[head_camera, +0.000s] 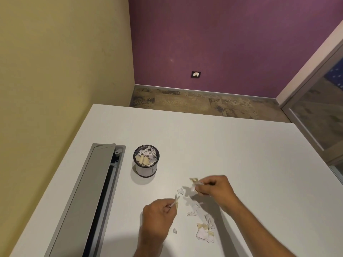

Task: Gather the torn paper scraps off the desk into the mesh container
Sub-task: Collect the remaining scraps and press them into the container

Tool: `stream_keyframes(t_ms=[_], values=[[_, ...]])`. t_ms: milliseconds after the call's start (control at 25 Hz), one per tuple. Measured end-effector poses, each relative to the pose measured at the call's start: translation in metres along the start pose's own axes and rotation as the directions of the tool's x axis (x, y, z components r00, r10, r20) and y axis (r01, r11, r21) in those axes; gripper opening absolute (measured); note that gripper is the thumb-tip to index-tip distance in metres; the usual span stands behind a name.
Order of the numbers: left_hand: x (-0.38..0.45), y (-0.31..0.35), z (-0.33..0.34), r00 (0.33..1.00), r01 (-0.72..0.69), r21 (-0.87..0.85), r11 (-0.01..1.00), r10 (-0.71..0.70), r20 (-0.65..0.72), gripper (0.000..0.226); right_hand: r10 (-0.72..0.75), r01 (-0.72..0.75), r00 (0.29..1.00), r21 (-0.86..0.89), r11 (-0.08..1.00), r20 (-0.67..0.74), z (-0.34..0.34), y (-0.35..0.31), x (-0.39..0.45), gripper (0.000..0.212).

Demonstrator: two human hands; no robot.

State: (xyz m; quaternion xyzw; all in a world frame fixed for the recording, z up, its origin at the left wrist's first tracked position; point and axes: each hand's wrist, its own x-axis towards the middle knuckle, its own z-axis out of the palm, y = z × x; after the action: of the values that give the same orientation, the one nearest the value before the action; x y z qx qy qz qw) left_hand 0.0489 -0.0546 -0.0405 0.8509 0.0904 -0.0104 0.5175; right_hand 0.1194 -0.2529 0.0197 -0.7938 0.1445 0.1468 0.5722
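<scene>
currently both hands pinching paper scraps: left hand, right hand. loose scraps on white desk. mesh container part-filled.

Vantage: single head-worn wide-angle view, above the white desk.
Facing: forward and down, toward the purple wall.
Nearness: both hands close, low in frame.
Overlap: none, one view only.

**Dim warm light, soft picture**

We see dim, warm indoor light. The white desk is evenly lit without glare. Soft shadows lie beside the mesh container and under both hands. Edges bend from the wide lens; details look slightly blurred.
</scene>
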Motion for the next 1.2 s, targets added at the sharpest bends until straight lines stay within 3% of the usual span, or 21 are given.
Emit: stream_keyframes(t_ms=[120, 240, 320, 440, 560, 600, 840, 1000, 1200], values=[[0.002, 0.003, -0.017, 0.987, 0.128, -0.159, 0.979, -0.141, -0.079, 0.015, -0.137, 0.137, 0.99, 0.012, 0.991, 0.045, 0.03, -0.049, 0.021, 0.011], [0.011, 0.01, -0.037, 0.952, 0.196, -0.275, 0.941, -0.25, -0.179, 0.013, -0.287, 0.304, 0.951, -0.193, 0.933, 0.111, 0.069, -0.092, 0.041, 0.006], [0.024, 0.013, -0.055, 0.93, 0.198, -0.308, 0.93, -0.278, -0.241, 0.014, -0.347, 0.387, 0.922, -0.405, 0.828, 0.173, 0.094, -0.111, 0.055, 0.006], [0.047, 0.022, -0.083, 0.904, 0.17, -0.295, 0.94, -0.268, -0.334, 0.016, -0.315, 0.412, 0.911, -0.643, 0.645, 0.267, 0.125, -0.12, 0.072, 0.015], [0.067, 0.037, -0.107, 0.905, 0.083, -0.16, 0.984, -0.141, -0.401, 0.014, -0.303, 0.475, 0.875, -0.789, 0.389, 0.377, 0.145, -0.117, 0.079, 0.012], [0.074, 0.04, -0.112, 0.912, 0.057, -0.108, 0.993, -0.096, -0.4, 0.012, -0.311, 0.492, 0.864, -0.796, 0.354, 0.396, 0.148, -0.118, 0.08, 0.013], [0.119, 0.046, -0.107, 0.965, -0.086, 0.259, 0.962, 0.145, -0.217, 0.013, -0.373, 0.541, 0.837, -0.711, 0.45, 0.4, 0.133, -0.122, 0.076, 0.032], [0.139, 0.042, -0.095, 0.985, -0.046, 0.48, 0.876, 0.119, -0.122, 0.015, -0.358, 0.478, 0.878, -0.623, 0.62, 0.317, 0.113, -0.114, 0.074, 0.042], [0.136, 0.041, -0.094, 0.984, -0.056, 0.714, 0.698, 0.161, -0.08, 0.025, -0.343, 0.413, 0.911, -0.544, 0.731, 0.23, 0.075, -0.086, 0.06, 0.037]])
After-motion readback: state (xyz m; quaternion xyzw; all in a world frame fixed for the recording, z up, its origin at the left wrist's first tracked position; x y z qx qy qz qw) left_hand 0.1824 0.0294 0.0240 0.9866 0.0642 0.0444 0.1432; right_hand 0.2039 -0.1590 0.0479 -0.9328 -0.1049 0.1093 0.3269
